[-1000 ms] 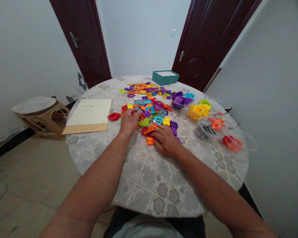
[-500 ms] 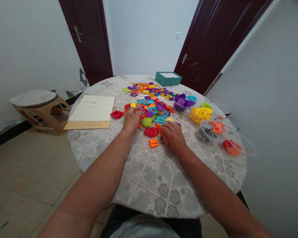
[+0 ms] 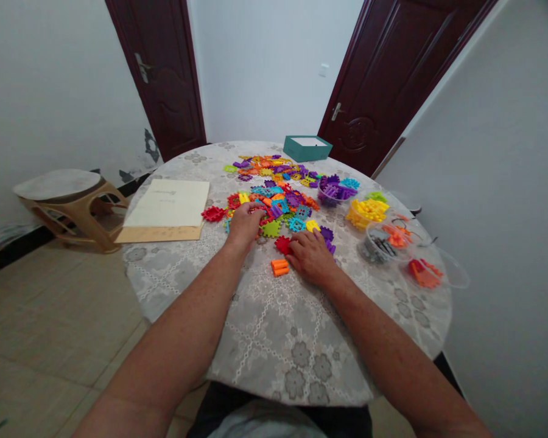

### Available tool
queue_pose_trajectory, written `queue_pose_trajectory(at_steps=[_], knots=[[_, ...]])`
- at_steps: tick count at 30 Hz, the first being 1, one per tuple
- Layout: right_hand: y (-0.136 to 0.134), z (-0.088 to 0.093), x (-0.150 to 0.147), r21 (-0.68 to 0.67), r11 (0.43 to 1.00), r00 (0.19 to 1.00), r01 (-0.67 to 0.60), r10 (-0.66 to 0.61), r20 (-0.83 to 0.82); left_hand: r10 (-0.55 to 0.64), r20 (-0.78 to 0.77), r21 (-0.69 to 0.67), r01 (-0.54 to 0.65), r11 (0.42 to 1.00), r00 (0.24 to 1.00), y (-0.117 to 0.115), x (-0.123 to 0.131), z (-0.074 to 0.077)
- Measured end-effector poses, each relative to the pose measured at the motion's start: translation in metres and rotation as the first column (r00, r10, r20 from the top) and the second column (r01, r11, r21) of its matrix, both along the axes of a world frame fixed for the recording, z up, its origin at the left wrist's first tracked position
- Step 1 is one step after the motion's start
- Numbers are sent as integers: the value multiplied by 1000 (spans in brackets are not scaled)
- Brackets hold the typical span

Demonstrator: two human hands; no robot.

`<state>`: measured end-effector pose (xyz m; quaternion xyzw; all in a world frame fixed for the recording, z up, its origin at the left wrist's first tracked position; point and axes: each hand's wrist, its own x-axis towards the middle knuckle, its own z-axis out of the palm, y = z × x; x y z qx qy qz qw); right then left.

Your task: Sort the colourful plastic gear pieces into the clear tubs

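Observation:
My left hand (image 3: 245,227) is at the near left side of a heap of colourful plastic gear-shaped pieces (image 3: 294,199). Its fingers are bent together among the pieces, and what they pinch, if anything, is hidden. Lower and to the right, my right hand (image 3: 312,255) closes over the edge of a red gear piece (image 3: 282,245), partly covering it. A green gear piece (image 3: 271,229) lies between the hands. Just in front of the right hand sits an orange ribbed piece (image 3: 280,267). Yellow (image 3: 312,225) and purple pieces (image 3: 327,233) lie beyond its knuckles.
Clear tubs of purple (image 3: 333,192), yellow (image 3: 366,213) and grey pieces (image 3: 378,245) stand on the right, near a transparent lid (image 3: 456,271). At the back is a green box (image 3: 307,149). An open notebook (image 3: 167,207) lies left; a stool (image 3: 73,207) stands beyond the table edge.
My right hand has shifted slightly left and toward me, now covering part of the red gear piece. Yellow and purple pieces behind it have come into view. My left hand remains at the heap.

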<state>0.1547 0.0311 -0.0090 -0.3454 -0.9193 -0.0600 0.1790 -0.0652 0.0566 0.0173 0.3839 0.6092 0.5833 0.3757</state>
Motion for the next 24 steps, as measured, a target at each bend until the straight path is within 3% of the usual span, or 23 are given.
queue_pose_trajectory(at_steps=[5, 10, 12, 14, 16, 18, 20, 24], knots=[[1, -4, 4, 11, 999, 1000, -31, 31, -1, -7, -20, -10, 7, 1000, 1000, -1, 1, 0], [6, -7, 8, -20, 999, 974, -40, 34, -224, -95, -78, -10, 94, 996, 992, -3, 4, -3], [6, -6, 11, -61, 998, 926, 3, -26, -376, -141, -80, -14, 140, 990, 987, -4, 6, -5], [6, -6, 14, -178, 981, 828, 77, -162, -537, -202, -69, -11, 202, 979, 977, -5, 9, -7], [5, -5, 15, -366, 926, 707, 91, -319, -632, -274, -53, -6, 274, 962, 960, -6, 13, -9], [5, -4, 16, -530, 848, 622, 22, -427, -657, -366, -23, -6, 366, 931, 931, -10, 18, -8], [5, -2, 14, -603, 797, 588, -39, -470, -658, -459, 24, 0, 459, 888, 888, -14, 24, -5], [5, 1, 12, -602, 799, 588, -4, -485, -648, -545, 103, 47, 544, 838, 832, -25, 36, 3]])
